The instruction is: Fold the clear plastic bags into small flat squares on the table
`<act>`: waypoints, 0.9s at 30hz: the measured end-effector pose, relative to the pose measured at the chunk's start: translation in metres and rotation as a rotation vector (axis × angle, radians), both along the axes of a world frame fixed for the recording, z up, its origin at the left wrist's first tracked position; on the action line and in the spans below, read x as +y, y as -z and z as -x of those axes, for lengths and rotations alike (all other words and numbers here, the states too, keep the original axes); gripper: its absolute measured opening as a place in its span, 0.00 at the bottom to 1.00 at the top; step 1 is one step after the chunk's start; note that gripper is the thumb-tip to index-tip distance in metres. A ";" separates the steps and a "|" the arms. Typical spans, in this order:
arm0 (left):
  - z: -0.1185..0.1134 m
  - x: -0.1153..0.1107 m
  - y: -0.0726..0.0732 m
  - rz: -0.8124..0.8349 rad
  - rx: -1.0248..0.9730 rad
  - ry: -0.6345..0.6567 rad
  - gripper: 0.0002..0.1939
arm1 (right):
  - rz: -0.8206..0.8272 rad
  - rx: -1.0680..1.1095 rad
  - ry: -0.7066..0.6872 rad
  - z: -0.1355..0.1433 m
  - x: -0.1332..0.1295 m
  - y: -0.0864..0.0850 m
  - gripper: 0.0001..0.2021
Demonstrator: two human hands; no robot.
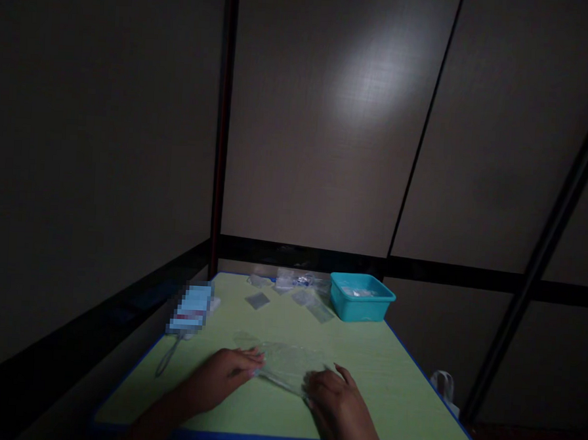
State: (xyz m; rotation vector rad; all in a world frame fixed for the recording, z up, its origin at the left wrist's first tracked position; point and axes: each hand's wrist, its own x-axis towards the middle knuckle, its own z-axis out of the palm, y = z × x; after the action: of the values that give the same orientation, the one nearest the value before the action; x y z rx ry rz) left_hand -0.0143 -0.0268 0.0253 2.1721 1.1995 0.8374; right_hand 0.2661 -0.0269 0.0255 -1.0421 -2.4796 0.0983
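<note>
A clear plastic bag [291, 364] lies spread on the green table [393, 396], close to its front edge. At the bag's left end is my left hand [231, 369], its fingers pressed together on the plastic. My right hand [333, 391] rests at the bag's right end with its fingers curled down on it and the thumb side partly hidden. The bag's edge between the hands is slightly raised and blurred.
A turquoise basket [363, 309] with clear packets inside stands at the back right. Small plastic packets [257, 301] lie along the back. A pixelated light-blue object [191, 308] with a strap loop [167, 358] is at the left edge. A white bag [445, 389] is beyond the right edge.
</note>
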 end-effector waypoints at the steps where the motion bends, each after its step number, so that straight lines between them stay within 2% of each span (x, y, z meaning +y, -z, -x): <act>1: 0.002 0.000 0.000 0.039 -0.047 0.005 0.16 | -0.002 0.012 0.008 -0.001 0.000 0.002 0.09; 5: 0.005 -0.005 -0.001 0.150 -0.174 0.016 0.16 | 0.005 0.026 0.004 -0.008 0.003 0.007 0.10; 11: 0.003 -0.013 -0.011 0.190 -0.139 0.010 0.14 | 0.073 0.045 -0.034 -0.015 0.008 0.013 0.12; 19: 0.024 -0.001 0.010 0.218 -0.214 -0.150 0.17 | 0.188 0.284 -0.015 -0.016 0.009 0.016 0.13; 23: 0.024 0.004 0.007 0.257 -0.241 -0.121 0.21 | 0.274 0.339 -0.012 -0.013 0.012 0.010 0.14; 27: 0.020 0.008 0.003 0.329 -0.395 -0.094 0.23 | 0.325 0.406 0.004 -0.009 0.017 0.006 0.16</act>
State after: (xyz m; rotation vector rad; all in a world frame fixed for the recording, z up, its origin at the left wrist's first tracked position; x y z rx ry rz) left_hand -0.0340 -0.0192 0.0227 1.6086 1.1476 0.9749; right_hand 0.2748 -0.0097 0.0198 -1.0307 -2.1302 0.6630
